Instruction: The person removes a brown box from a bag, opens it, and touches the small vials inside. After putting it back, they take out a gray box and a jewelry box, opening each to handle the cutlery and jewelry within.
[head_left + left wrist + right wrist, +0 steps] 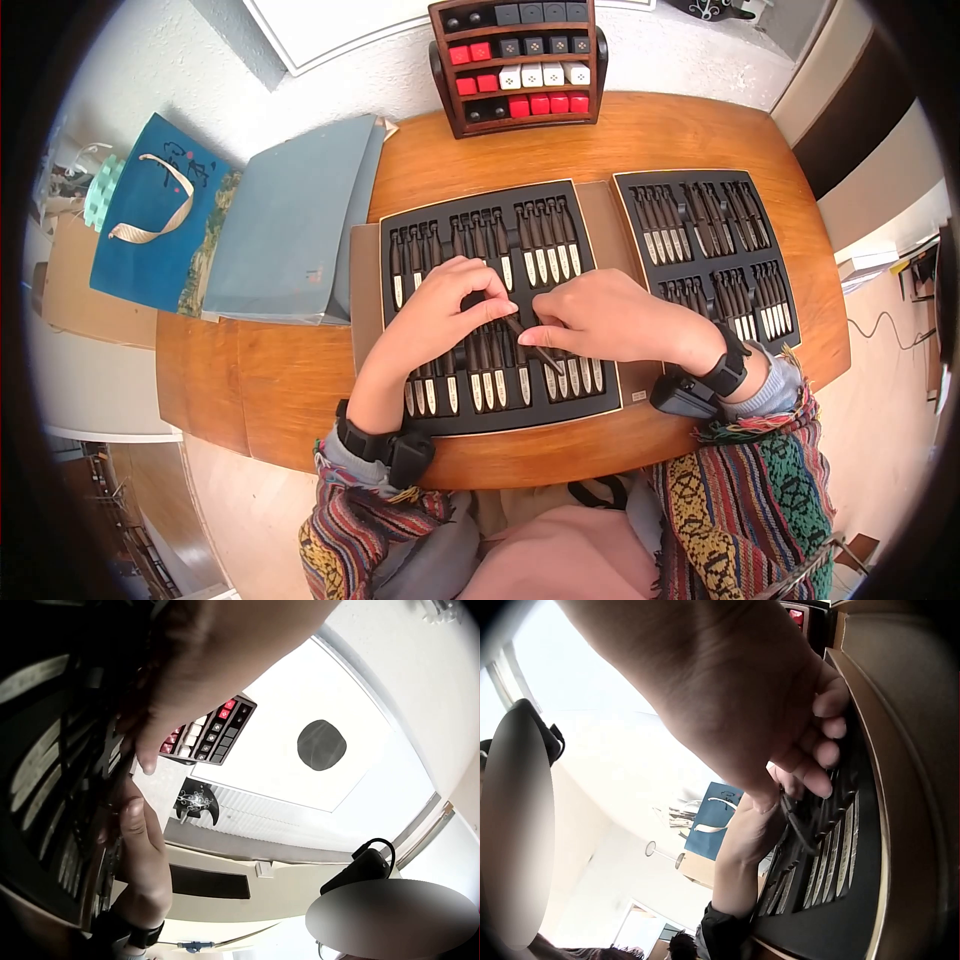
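Note:
Over the left black tray (490, 420), my left hand (440, 310) pinches the upper end of a slim dark stick-like piece (545, 360). My right hand (610, 318) holds the same piece a little lower, between thumb and curled fingers. In the right wrist view the dark piece (801, 829) slants down from the fingertips, close over the tray. Rows of similar slim pieces, with dark handles and pale, marked blade-like ends (490, 390), lie in the tray's slots. Both hands hide the tray's middle.
A second black tray (695, 263) of such pieces lies to the right on the wooden table (290, 380). A small wooden rack (520, 127) with red, black and white cubes stands at the back. To the left are a grey-blue case (285, 220) and a blue gift bag (135, 250).

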`<state>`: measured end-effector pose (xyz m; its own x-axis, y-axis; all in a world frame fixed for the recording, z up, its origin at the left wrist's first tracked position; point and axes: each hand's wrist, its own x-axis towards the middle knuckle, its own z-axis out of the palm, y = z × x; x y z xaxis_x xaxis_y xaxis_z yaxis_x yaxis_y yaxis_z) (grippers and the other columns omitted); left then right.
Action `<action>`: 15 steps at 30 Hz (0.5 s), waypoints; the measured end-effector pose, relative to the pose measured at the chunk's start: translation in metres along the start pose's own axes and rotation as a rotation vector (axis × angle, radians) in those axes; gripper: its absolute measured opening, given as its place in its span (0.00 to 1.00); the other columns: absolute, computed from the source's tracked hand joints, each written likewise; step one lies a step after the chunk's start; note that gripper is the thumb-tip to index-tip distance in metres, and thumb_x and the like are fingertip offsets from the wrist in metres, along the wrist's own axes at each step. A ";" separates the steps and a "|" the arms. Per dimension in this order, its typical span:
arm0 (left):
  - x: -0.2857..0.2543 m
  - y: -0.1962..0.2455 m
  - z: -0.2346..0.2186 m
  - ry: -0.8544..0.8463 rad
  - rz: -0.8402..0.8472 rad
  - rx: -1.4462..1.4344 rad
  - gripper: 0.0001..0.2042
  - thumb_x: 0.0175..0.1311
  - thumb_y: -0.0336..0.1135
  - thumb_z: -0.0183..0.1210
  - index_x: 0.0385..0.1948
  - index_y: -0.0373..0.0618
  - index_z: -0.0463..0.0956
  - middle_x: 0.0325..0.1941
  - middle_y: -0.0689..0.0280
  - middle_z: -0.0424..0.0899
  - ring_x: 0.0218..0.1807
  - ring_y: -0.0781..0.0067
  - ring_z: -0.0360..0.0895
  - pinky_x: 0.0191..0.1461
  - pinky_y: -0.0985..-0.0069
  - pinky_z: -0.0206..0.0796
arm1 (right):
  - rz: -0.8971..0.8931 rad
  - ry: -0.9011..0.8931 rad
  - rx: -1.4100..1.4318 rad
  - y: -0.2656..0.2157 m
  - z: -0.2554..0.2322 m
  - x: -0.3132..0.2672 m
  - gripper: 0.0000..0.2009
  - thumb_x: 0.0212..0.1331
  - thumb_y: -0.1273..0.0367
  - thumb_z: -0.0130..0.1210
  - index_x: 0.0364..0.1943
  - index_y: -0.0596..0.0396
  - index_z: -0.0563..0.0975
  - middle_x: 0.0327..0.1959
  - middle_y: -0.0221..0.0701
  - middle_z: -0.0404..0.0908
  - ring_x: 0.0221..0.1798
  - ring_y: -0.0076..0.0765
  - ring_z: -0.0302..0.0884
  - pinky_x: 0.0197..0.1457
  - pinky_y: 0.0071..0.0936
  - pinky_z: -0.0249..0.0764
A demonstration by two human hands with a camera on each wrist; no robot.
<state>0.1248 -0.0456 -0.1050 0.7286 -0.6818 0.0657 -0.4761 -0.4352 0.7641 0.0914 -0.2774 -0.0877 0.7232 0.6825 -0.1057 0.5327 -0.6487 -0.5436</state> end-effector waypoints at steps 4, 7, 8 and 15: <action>0.000 -0.003 0.002 0.019 0.015 -0.006 0.12 0.60 0.40 0.63 0.27 0.41 0.74 0.29 0.63 0.77 0.38 0.60 0.72 0.46 0.67 0.62 | 0.001 -0.007 0.010 -0.002 -0.002 -0.002 0.25 0.65 0.47 0.51 0.23 0.57 0.74 0.20 0.39 0.75 0.29 0.52 0.76 0.33 0.44 0.69; 0.000 -0.002 0.004 0.036 0.015 0.008 0.13 0.60 0.40 0.64 0.26 0.41 0.74 0.29 0.63 0.76 0.37 0.60 0.71 0.45 0.67 0.62 | 0.016 -0.034 0.020 -0.003 -0.003 -0.003 0.23 0.63 0.49 0.54 0.23 0.56 0.75 0.20 0.38 0.77 0.28 0.51 0.77 0.33 0.44 0.70; 0.000 -0.002 0.004 0.040 0.019 0.014 0.13 0.59 0.40 0.64 0.26 0.41 0.74 0.28 0.63 0.76 0.37 0.60 0.71 0.45 0.67 0.62 | 0.014 -0.036 0.012 -0.004 -0.004 -0.003 0.23 0.62 0.49 0.54 0.24 0.56 0.76 0.20 0.39 0.78 0.29 0.51 0.78 0.34 0.44 0.71; 0.001 0.002 0.003 0.022 0.009 0.021 0.09 0.59 0.35 0.64 0.26 0.41 0.75 0.29 0.65 0.77 0.39 0.64 0.71 0.47 0.69 0.62 | 0.009 -0.028 0.008 -0.006 -0.004 -0.003 0.22 0.62 0.50 0.55 0.24 0.56 0.76 0.20 0.39 0.79 0.28 0.51 0.79 0.34 0.45 0.72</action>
<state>0.1227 -0.0490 -0.1052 0.7349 -0.6727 0.0866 -0.4926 -0.4416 0.7499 0.0877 -0.2768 -0.0807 0.7152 0.6861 -0.1333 0.5228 -0.6518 -0.5494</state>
